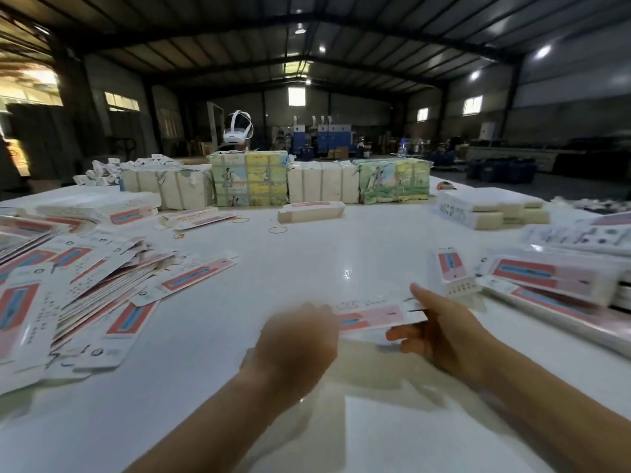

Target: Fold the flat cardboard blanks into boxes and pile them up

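Note:
A long pink-and-white cardboard blank (375, 315) hangs just above the white table (307, 254), held between both hands. My left hand (300, 339) grips its left end with curled fingers. My right hand (440, 332) holds its right end, thumb on top and fingers underneath. A loose heap of flat blanks (75, 295) spreads over the left of the table. Folded boxes (553, 278) lie piled at the right, and one folded box (452, 271) stands just beyond my right hand. The picture is blurred around the hands.
Wrapped bundles (249, 179) stand in a row along the far side, with a person wearing a white headset (237, 131) behind them. White stacks (491, 208) sit far right. Rubber bands (278, 229) lie mid-table. One folded box (310, 211) rests before the bundles.

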`<move>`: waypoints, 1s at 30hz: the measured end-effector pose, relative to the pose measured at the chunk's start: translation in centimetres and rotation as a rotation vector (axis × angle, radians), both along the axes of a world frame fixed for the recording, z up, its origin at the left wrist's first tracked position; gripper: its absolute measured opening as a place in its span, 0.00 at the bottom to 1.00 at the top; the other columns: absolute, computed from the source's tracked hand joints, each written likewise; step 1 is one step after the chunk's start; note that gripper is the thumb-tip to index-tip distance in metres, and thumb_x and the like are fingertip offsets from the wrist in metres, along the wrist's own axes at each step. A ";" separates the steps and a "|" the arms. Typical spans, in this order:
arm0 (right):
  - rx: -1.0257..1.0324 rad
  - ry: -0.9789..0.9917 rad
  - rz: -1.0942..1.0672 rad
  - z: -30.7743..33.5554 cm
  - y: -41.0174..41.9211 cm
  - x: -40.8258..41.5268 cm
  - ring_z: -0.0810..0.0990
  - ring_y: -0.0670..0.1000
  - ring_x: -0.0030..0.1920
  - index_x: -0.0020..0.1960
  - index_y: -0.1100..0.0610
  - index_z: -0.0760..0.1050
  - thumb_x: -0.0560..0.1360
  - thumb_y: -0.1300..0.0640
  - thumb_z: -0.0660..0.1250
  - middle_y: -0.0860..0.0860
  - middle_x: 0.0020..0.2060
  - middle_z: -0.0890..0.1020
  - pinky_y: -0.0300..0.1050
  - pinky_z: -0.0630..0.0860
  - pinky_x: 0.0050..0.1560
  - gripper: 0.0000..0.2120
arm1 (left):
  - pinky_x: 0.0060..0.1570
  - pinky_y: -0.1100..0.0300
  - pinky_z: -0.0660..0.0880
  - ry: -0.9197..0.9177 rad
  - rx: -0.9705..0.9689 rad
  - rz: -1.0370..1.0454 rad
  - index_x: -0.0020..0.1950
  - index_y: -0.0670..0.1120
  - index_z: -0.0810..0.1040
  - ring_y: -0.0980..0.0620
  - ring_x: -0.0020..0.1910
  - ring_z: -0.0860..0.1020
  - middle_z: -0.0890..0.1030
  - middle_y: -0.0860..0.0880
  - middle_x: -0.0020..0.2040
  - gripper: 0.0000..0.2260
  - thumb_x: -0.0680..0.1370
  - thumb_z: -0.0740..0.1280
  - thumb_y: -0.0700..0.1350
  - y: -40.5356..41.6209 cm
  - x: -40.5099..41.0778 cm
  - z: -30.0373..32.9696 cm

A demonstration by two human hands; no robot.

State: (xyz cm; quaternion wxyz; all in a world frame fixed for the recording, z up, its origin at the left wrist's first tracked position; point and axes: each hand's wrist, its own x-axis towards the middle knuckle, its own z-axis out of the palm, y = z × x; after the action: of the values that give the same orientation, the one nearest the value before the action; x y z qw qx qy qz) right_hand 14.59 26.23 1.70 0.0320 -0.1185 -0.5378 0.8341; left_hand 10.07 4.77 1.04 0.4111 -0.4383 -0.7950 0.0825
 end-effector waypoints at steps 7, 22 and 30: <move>0.181 0.122 0.135 -0.6 -0.7 0.5 0.84 0.58 0.40 0.56 0.65 0.75 0.80 0.61 0.59 0.62 0.46 0.84 0.44 0.78 0.28 0.11 | 0.66 0.47 0.67 -0.475 0.217 0.068 0.74 0.47 0.64 0.48 0.64 0.70 0.70 0.49 0.69 0.38 0.69 0.66 0.65 0.4 0.5 -0.6; 1.715 0.455 -0.172 0.4 -4.9 0.4 0.47 0.44 0.73 0.65 0.48 0.72 0.80 0.46 0.57 0.42 0.75 0.55 0.39 0.57 0.71 0.17 | 0.40 0.67 0.64 -0.511 0.368 0.403 0.70 0.53 0.62 0.57 0.43 0.67 0.73 0.56 0.56 0.42 0.63 0.55 0.77 -0.9 -0.2 0.8; 0.393 0.128 0.020 1.2 -6.6 0.1 0.81 0.58 0.52 0.40 0.59 0.73 0.73 0.66 0.66 0.58 0.46 0.84 0.54 0.73 0.61 0.05 | 0.39 0.66 0.64 -0.467 0.322 0.378 0.68 0.53 0.63 0.57 0.43 0.68 0.73 0.55 0.54 0.39 0.65 0.57 0.76 -1.5 -0.1 1.1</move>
State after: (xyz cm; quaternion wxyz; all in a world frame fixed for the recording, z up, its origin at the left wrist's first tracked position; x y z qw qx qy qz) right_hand 14.67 19.68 2.86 0.0805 -0.0514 -0.6882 0.7192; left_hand 9.99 3.26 2.18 0.2593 -0.2195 -0.9378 -0.0721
